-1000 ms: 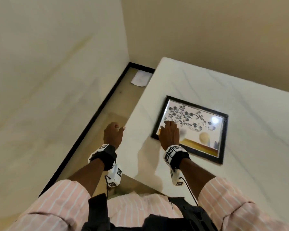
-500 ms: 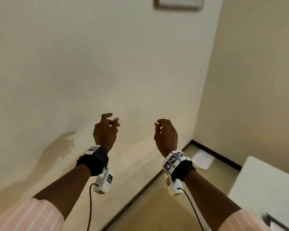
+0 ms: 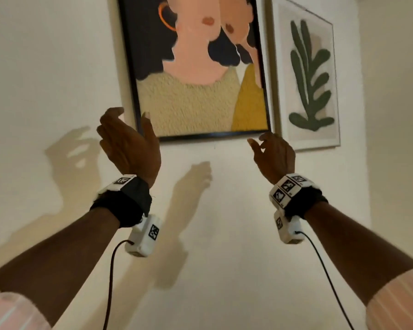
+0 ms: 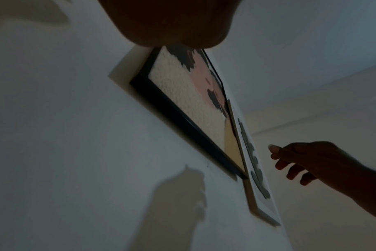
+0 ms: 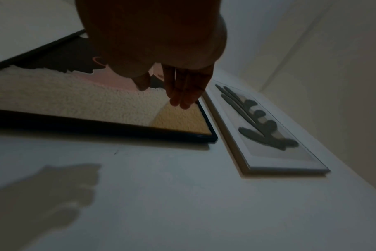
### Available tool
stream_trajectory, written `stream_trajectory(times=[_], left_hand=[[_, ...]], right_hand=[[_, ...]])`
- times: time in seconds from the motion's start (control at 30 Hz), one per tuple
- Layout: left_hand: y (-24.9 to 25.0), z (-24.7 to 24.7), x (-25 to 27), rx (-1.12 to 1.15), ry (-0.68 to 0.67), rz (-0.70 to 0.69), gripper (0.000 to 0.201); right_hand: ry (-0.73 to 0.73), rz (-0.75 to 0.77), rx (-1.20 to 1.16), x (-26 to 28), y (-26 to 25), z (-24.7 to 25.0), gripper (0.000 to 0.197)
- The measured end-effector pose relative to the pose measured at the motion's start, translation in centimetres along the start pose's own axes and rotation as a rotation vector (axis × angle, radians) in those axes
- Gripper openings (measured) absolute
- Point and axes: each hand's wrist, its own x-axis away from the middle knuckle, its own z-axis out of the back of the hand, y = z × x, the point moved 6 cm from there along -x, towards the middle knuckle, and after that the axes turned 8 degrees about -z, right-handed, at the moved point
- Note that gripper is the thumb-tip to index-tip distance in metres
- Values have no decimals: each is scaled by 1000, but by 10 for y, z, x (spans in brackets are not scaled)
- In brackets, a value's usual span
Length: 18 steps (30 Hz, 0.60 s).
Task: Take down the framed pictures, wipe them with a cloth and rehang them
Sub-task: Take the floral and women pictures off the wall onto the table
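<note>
A large black-framed picture [image 3: 193, 67] of two figures hangs on the cream wall. Beside it on the right hangs a light-framed leaf picture [image 3: 308, 75]. My left hand [image 3: 131, 129] is raised with its fingers spread, by the black frame's lower left corner, and holds nothing. My right hand [image 3: 262, 146] has loosely curled, empty fingers just under the lower right corner. In the right wrist view the fingers [image 5: 182, 88] hover in front of the black-framed picture [image 5: 97, 101], apart from it. The left wrist view shows the same picture [image 4: 182, 105] edge-on and the right hand [image 4: 301, 159] near it.
The bare wall [image 3: 224, 234] below the frames carries the shadows of both hands. The leaf picture [image 5: 268, 129] hangs very close to the black frame's right side. A room corner [image 3: 367, 115] lies just right of the leaf picture.
A second ago my right hand rested on a small floral frame lying on a white table. I have turned to the wall and raised both hands to the black-framed picture's lower corners.
</note>
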Motion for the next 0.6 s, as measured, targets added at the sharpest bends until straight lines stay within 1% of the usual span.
stream_trajectory(times=[0.1, 0.2, 0.27, 0.33, 0.4, 0.5, 0.57, 0.6], left_hand=[[-6, -23, -41, -75, 39, 45, 51], [-8, -43, -62, -118, 35, 107, 52], [-7, -53, -68, -141, 28, 146, 54], [-6, -59, -68, -162, 0, 210, 57], [-8, -65, -61, -170, -54, 293, 61], [-17, -73, -39, -155, -212, 426, 74], [-19, -78, -26, -150, -270, 447, 78], [-20, -79, -23, -148, -268, 452, 75]], right_hand=[[1, 36, -43, -69, -22, -12, 50], [11, 78, -33, -117, -35, -21, 58], [-9, 49, -16, -141, -32, -32, 61], [-45, 8, 30, -157, -23, -47, 62], [-78, -43, 18, -168, -8, -64, 62], [-162, -186, -63, -173, 14, -88, 72], [-185, -223, -117, -175, 22, -95, 80], [-193, -231, -154, -177, 22, -97, 83]])
